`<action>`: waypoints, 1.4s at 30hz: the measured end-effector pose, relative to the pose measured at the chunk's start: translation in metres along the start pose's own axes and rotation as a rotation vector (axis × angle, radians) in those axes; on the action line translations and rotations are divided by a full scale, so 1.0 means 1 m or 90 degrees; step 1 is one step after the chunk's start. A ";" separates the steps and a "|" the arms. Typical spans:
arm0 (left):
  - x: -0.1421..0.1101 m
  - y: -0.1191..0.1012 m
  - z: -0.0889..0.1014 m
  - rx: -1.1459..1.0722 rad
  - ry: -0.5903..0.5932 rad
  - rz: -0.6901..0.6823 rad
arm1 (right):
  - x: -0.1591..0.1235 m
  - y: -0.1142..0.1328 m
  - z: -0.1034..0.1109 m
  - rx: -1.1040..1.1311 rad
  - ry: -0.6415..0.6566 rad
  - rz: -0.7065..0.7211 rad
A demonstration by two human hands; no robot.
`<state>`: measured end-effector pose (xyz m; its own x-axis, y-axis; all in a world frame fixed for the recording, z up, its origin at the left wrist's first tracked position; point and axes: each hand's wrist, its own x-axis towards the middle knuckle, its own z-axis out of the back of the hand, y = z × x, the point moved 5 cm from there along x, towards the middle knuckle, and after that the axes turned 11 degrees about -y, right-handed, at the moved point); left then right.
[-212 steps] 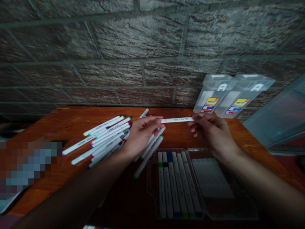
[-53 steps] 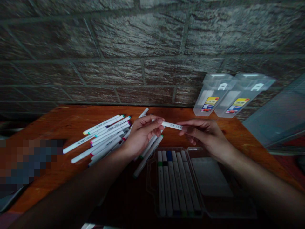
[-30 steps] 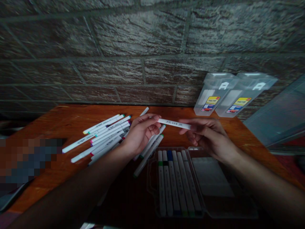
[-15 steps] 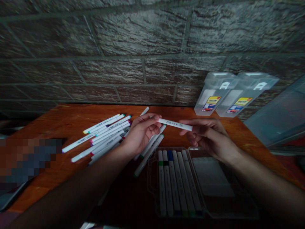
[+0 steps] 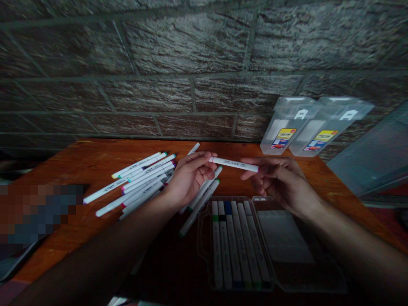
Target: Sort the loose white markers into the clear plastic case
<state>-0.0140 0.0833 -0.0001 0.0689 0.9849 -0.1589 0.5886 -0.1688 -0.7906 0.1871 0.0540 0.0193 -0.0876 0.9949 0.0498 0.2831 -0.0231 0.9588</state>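
Note:
Between my two hands a white marker (image 5: 235, 164) with dark print along its barrel is held nearly level. Thumb and fingers of my left hand (image 5: 194, 174) pinch its left end. My right hand (image 5: 280, 180) is closed on the other end, where a pinkish tip shows. Below lies an open clear plastic case (image 5: 204, 242), with several white markers (image 5: 236, 242) side by side in its left half. More loose white markers (image 5: 143, 174) with coloured ends are piled on the table left of my left hand, partly hidden by it.
Two clear plastic cases (image 5: 280, 127) with yellow and blue labels stand upright at the back right of the wooden table (image 5: 102, 148). A stone-block wall (image 5: 191, 55) rises right behind it. A blurred-out patch (image 5: 38, 216) covers something at the left edge.
The marker has shifted very slightly between my fingers, and a pink line now shows near its left end. Otherwise my hands and the things around them stay put.

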 end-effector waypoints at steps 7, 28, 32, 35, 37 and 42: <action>0.001 0.001 0.002 0.001 -0.007 0.012 | 0.005 -0.002 0.002 -0.014 -0.077 -0.024; 0.000 -0.005 0.000 -0.001 -0.023 -0.046 | 0.009 -0.006 0.007 -0.120 -0.081 0.015; 0.000 -0.006 -0.002 0.026 0.003 -0.089 | 0.008 -0.006 0.003 -0.213 -0.034 0.044; -0.002 -0.006 -0.004 0.066 0.028 -0.125 | 0.006 -0.006 0.000 -0.274 -0.015 0.064; -0.002 -0.006 -0.004 0.092 0.040 -0.141 | 0.005 -0.005 -0.001 -0.311 -0.006 0.082; 0.000 -0.003 -0.005 0.157 0.061 -0.161 | 0.004 0.002 0.000 -0.443 -0.034 0.181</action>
<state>-0.0113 0.0845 0.0054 0.0278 0.9939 0.1063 0.3850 0.0875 -0.9188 0.1870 0.0576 0.0219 -0.0497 0.9443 0.3252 -0.3824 -0.3188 0.8673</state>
